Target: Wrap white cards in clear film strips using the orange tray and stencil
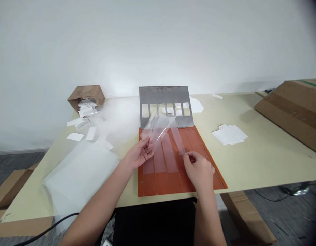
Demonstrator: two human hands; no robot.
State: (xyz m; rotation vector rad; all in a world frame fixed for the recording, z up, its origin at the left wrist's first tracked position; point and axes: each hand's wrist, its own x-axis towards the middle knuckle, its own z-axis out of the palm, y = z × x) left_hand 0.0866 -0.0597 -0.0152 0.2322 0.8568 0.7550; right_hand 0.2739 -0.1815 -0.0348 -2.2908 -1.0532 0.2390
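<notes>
The orange board (170, 182) lies with its near edge just inside the front edge of the cream table (270, 160). A stretch of tabletop runs from the board's right edge to a stack of white cards (229, 134); on the left, a pile of translucent sheets (81, 174) takes up much of the space and hangs over the front edge. The clear plastic sheet (161, 131) is above the board's far half, its upper part in front of a grey metal plate (163, 94) with a row of rectangular openings, which adjoins the board's far edge. The left hand (141, 153) has thumb and fingertips closed on the sheet; the right hand (200, 169) pinches the lower end of a clear strip (178, 140) between thumb and forefinger. More clear strips (159, 162) lie side by side on the board.

At the far left, a small cardboard box (92, 92) opens toward the table, white slips (86, 108) spilling from its mouth. A large cardboard box (293, 109) sits at the right; its contents are hidden.

Behind the table stands a pale wall (158, 44); below is grey carpet (265, 208), with another cardboard box (246, 213) under the table's right side.
</notes>
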